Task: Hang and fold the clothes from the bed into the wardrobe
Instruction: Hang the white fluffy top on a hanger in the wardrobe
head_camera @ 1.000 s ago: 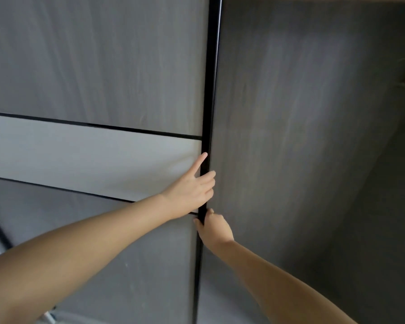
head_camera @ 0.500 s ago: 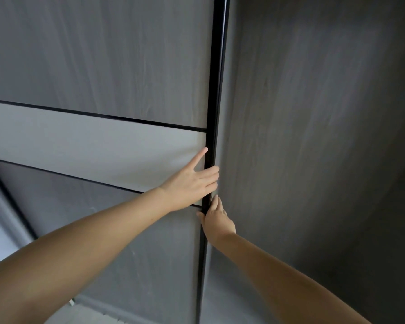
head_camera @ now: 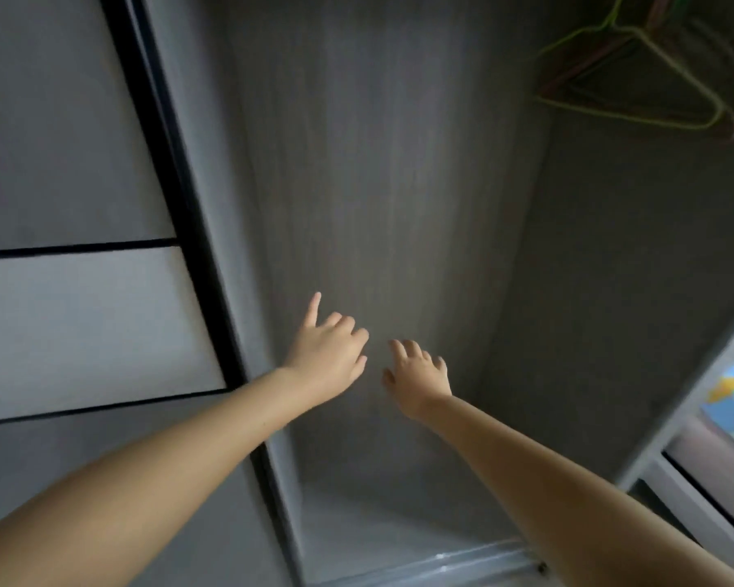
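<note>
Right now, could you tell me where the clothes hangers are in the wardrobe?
In the head view the empty hangers hang at the top right inside the open wardrobe, well above and to the right of the right hand.

Empty wire hangers (head_camera: 640, 74) hang at the upper right inside the grey wardrobe (head_camera: 378, 184).

Wardrobe (head_camera: 378, 205) stood open, grey wood-grain interior, dark inside. Its sliding door (head_camera: 81, 324), black-framed with a pale band, sat at left. Bare wire hangers (head_camera: 636, 74) hung upper right.
</note>
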Demonstrator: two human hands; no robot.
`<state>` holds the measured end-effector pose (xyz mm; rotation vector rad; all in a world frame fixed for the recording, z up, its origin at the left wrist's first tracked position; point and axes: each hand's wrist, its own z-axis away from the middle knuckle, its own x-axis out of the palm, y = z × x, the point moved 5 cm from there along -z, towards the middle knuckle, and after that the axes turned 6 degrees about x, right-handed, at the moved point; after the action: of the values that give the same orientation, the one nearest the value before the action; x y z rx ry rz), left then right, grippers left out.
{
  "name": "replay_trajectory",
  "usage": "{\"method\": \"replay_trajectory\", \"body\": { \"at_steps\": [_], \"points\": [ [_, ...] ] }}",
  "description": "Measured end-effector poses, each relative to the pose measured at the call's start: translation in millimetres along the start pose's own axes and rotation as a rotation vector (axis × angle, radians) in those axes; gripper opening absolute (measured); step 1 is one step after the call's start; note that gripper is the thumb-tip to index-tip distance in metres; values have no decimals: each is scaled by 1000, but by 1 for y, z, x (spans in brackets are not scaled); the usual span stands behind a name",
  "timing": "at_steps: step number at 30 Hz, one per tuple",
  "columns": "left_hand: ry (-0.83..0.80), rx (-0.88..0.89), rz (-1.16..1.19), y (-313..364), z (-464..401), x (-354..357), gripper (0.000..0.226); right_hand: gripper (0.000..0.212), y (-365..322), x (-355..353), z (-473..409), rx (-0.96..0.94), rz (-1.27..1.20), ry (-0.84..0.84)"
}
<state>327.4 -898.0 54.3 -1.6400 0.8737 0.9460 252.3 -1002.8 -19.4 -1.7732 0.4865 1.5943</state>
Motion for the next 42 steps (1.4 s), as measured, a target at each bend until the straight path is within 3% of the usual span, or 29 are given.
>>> {"method": "replay_trajectory", "body": {
  "at_steps": [2,6,13,19,30,37,42],
  "points": [
    [-28,-27,190,25,-33,7,33,55,44,-14,10,122,7,35],
    [-61,110,396,104,-85,10,32,53,145,-35,63,375,21,103],
    [-61,443,497,273,-108,-31,35,47,268,-62,208,754,38,146],
    [25,797,608,416,-66,-107,28,46,319,-86,360,1008,39,228],
    [136,1345,654,632,141,-239,30,42,312,-91,670,1462,117,406],
    [155,1768,642,703,318,-302,32,43,244,-73,848,1834,78,476],
    [29,2009,687,714,418,-321,30,41,184,-61,933,2069,5,533]
  ]
}}
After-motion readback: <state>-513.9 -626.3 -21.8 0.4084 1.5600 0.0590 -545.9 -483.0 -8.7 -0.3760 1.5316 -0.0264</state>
